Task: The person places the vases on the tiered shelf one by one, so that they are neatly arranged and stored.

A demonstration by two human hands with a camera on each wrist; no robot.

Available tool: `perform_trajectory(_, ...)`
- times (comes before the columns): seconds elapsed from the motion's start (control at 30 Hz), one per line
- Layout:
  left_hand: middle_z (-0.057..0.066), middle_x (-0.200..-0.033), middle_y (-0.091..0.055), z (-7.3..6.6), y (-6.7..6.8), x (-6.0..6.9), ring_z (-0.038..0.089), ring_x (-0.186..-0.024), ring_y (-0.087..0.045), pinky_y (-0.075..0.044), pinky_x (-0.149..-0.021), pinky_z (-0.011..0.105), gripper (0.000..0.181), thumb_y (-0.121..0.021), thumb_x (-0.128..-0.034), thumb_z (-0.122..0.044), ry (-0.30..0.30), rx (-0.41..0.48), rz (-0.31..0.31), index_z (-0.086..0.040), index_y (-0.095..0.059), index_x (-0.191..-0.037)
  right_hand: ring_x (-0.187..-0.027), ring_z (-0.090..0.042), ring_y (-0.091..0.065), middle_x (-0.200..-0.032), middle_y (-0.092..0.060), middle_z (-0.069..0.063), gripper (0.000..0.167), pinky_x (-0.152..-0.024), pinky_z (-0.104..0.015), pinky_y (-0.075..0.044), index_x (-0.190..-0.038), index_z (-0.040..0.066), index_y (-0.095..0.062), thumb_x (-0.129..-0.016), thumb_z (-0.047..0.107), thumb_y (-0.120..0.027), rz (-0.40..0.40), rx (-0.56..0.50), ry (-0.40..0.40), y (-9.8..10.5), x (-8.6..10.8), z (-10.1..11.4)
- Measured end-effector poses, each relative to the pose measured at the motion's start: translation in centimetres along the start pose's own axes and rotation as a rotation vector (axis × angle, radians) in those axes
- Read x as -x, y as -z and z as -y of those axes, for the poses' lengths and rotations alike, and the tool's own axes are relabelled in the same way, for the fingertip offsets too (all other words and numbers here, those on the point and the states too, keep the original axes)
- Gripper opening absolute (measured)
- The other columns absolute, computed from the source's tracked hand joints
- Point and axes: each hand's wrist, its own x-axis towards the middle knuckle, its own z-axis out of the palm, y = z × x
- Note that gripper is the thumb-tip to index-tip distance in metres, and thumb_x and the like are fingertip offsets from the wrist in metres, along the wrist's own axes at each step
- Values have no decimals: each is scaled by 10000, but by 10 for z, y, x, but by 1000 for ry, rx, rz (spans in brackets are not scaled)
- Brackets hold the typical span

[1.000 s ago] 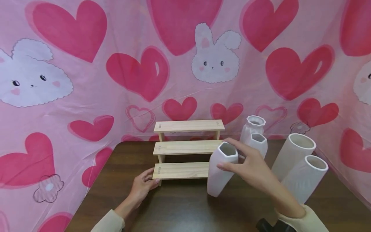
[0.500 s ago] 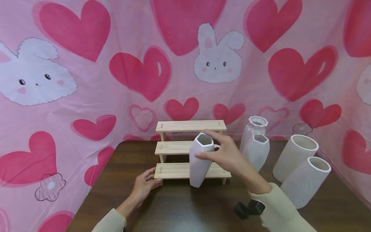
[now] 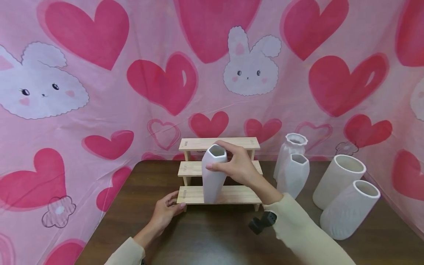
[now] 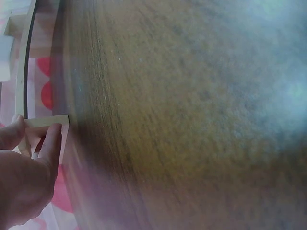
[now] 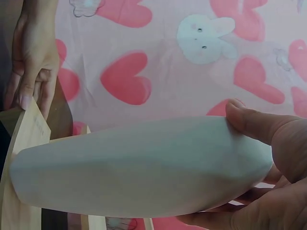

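My right hand [image 3: 237,166] grips a white faceted vase [image 3: 213,180] near its five-sided mouth, thumb on one side and fingers on the other. The vase stands nearly upright over the lowest step of a three-tier wooden display stand [image 3: 238,194]. In the right wrist view the vase's base [image 5: 19,177] meets or nearly meets that step's board; I cannot tell if it bears weight. My left hand [image 3: 166,209] holds the left end of the lowest step, thumb at the front edge. In the left wrist view its fingers [image 4: 50,148] lie by the stand's leg [image 4: 55,120].
Right of the stand are a white vase with a ruffled rim [image 3: 294,143] and a second faceted vase [image 3: 293,176]. Farther right stand two white cylindrical vases, one taller [image 3: 334,180] and one ribbed [image 3: 347,213]. A pink heart-print cloth [image 3: 212,88] hangs behind the dark wooden table [image 3: 205,239].
My right hand has carried the faceted vase leftward and back, from in front of the stand's right end to over the lowest step. My left hand has kept its hold on the stand.
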Motion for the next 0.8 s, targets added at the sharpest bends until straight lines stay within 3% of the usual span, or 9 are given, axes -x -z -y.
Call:
perform_trajectory(0.43, 217, -1098, -652, 2, 0, -2, 280, -932, -680, -596, -794, 384, 550, -695, -860, -12, -4, -5, 2, 30, -479, -1364, -829, -219, -609, -984, -651, -34, 516, -663, -322, -586, -1193, 160, -640, -731, 237, -857, 23, 42, 10, -20, -14, -5)
perform_trajectory(0.6, 223, -1095, -652, 2, 0, -3, 270, -932, -680, -595, -796, 390, 542, -685, -861, 13, -10, 11, 4, 36, -480, -1362, -873, -201, -607, -1048, -639, -26, 610, -694, -322, -585, -1277, 172, -587, -733, 238, -857, 44, 104, -18, -27, -16, -3)
perform_trajectory(0.8, 218, -1094, -647, 3, 1, -3, 274, -957, -669, -594, -805, 378, 540, -662, -873, 40, -25, 29, 17, 39, -462, -1375, -947, -216, -611, -1174, -612, -56, 730, -751, -356, -594, -1369, 138, -505, -736, 239, -856, 59, 165, 5, -36, -19, 0)
